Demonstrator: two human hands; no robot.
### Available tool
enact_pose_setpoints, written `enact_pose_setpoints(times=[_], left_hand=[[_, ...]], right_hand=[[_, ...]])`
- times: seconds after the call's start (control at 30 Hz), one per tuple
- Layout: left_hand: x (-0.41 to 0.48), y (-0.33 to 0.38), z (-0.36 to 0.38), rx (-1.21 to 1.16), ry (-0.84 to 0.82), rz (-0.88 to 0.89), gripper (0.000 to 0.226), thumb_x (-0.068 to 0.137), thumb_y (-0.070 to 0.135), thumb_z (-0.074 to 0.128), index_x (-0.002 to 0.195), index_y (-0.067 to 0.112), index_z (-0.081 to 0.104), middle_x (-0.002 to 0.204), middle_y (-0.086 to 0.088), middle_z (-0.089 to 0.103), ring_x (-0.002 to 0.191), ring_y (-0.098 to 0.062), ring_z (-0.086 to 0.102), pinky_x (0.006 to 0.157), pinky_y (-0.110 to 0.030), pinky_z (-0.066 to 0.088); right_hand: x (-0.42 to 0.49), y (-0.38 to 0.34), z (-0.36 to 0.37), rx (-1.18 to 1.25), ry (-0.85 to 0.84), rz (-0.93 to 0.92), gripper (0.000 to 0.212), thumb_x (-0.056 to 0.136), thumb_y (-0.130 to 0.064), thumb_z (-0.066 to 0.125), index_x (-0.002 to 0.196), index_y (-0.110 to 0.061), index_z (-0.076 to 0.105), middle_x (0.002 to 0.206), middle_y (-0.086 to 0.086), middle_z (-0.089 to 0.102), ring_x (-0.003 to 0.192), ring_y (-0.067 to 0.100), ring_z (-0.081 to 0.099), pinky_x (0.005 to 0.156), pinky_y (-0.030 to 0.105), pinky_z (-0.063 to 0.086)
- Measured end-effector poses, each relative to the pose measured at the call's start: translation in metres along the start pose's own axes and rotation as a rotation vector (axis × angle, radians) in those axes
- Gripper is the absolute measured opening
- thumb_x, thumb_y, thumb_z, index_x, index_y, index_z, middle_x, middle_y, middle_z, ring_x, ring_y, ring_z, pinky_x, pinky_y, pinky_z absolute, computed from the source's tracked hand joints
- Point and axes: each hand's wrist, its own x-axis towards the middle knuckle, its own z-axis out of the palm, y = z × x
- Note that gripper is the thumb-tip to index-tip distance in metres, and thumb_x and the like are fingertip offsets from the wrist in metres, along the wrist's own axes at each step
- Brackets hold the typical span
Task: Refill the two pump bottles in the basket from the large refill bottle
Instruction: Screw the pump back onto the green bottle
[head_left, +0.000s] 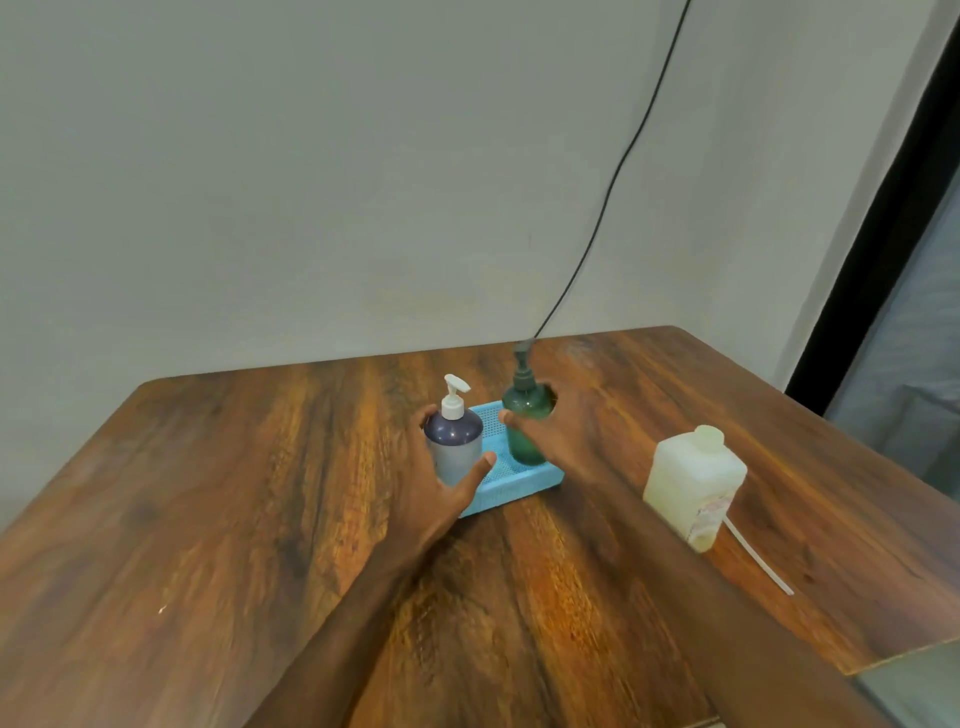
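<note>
A small blue mesh basket (524, 480) sits mid-table. In it stand a dark navy pump bottle (453, 439) with a white pump on the left and a green pump bottle (527, 415) with a dark pump on the right. My left hand (441, 493) curls round the navy bottle, thumb on its right side. My right hand (561, 436) wraps round the green bottle, thumb in front and fingers behind. The large whitish refill bottle (693, 486) stands capped to the right of my right forearm, untouched.
A thin white strip (758, 556) lies on the wooden table (208, 519) beside the refill bottle. A black cable (613, 176) hangs down the wall to the table's back edge. The table's right edge (883, 660) drops off near the refill bottle.
</note>
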Motion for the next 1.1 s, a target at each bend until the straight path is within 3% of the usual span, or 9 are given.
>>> enact_pose_setpoints(times=[0.17,0.3,0.43,0.5,0.6,0.67,0.83,0.97,1.1], left_hand=[[-0.004,-0.011,0.009,-0.042,0.041,0.043,0.093,0.081,0.028,0.096,0.154,0.003,0.044,0.151,-0.008,0.054,0.13,-0.011,0.043,0.101,0.013,0.014],[-0.003,-0.017,0.015,-0.093,0.068,0.068,0.091,0.079,0.021,0.097,0.151,0.013,0.041,0.136,0.022,0.039,0.126,0.001,0.04,0.099,0.015,0.015],[-0.001,-0.03,0.019,-0.054,0.044,0.032,0.096,0.08,0.052,0.086,0.154,0.029,0.029,0.147,0.019,0.04,0.131,0.036,0.025,0.104,0.013,0.013],[0.005,-0.038,0.019,-0.016,-0.045,-0.065,0.108,0.074,0.077,0.072,0.16,0.041,0.016,0.165,0.014,0.036,0.146,0.02,0.025,0.116,0.002,0.008],[0.009,-0.049,0.024,0.036,-0.16,-0.172,0.122,0.071,0.085,0.068,0.167,0.038,0.009,0.176,0.011,0.023,0.159,-0.013,0.031,0.121,-0.02,0.014],[0.012,-0.052,0.026,0.0,-0.167,-0.173,0.123,0.07,0.08,0.073,0.168,0.036,0.012,0.175,0.01,0.026,0.158,-0.014,0.033,0.12,-0.02,0.015],[0.022,-0.052,0.011,-0.085,-0.349,-0.174,0.092,0.091,0.036,0.084,0.164,0.019,0.03,0.166,-0.003,0.04,0.151,-0.02,0.042,0.122,-0.032,0.034],[0.032,-0.037,-0.007,-0.316,-0.552,-0.285,0.151,0.035,0.094,0.08,0.155,0.016,0.029,0.154,0.002,0.039,0.145,-0.021,0.041,0.127,-0.035,0.029],[0.012,-0.036,0.003,-0.172,-0.263,-0.126,0.13,0.068,0.043,0.101,0.168,0.017,0.024,0.169,-0.004,0.035,0.154,-0.022,0.038,0.122,-0.034,0.034]], right_hand=[[0.004,0.024,0.018,-0.055,-0.032,0.0,0.042,0.073,-0.037,0.089,0.108,-0.021,0.071,0.102,-0.007,0.071,0.089,0.008,0.064,0.071,0.015,0.043],[0.006,0.031,0.022,-0.046,-0.026,0.003,0.042,0.073,-0.035,0.089,0.108,-0.025,0.068,0.098,-0.014,0.063,0.085,0.003,0.058,0.068,0.012,0.037],[0.005,0.035,0.019,-0.034,-0.059,0.041,0.06,0.073,-0.038,0.089,0.124,-0.021,0.062,0.119,-0.006,0.067,0.111,0.016,0.063,0.088,0.024,0.05],[-0.004,0.032,0.014,-0.067,-0.023,0.06,0.081,0.074,-0.047,0.086,0.142,-0.022,0.05,0.143,-0.001,0.057,0.129,0.021,0.055,0.106,0.038,0.047],[-0.026,0.018,0.006,-0.066,0.151,-0.058,0.076,0.077,-0.055,0.082,0.141,-0.033,0.048,0.137,-0.015,0.056,0.124,0.009,0.055,0.096,0.021,0.045],[-0.039,0.006,0.005,0.007,0.146,-0.166,0.061,0.077,-0.055,0.081,0.13,-0.039,0.054,0.12,-0.025,0.059,0.108,-0.001,0.061,0.084,0.009,0.051],[-0.044,-0.012,0.025,0.043,-0.151,-0.161,0.075,0.069,-0.06,0.084,0.133,-0.032,0.054,0.127,-0.018,0.061,0.115,0.002,0.058,0.096,0.022,0.051],[-0.03,-0.012,0.05,0.0,-0.246,-0.112,0.072,0.066,-0.053,0.088,0.126,-0.031,0.054,0.12,-0.015,0.064,0.107,0.005,0.059,0.09,0.021,0.048],[-0.022,-0.007,0.062,-0.024,-0.17,-0.133,0.068,0.064,-0.047,0.09,0.121,-0.028,0.059,0.116,-0.011,0.068,0.104,0.007,0.063,0.093,0.029,0.055]])
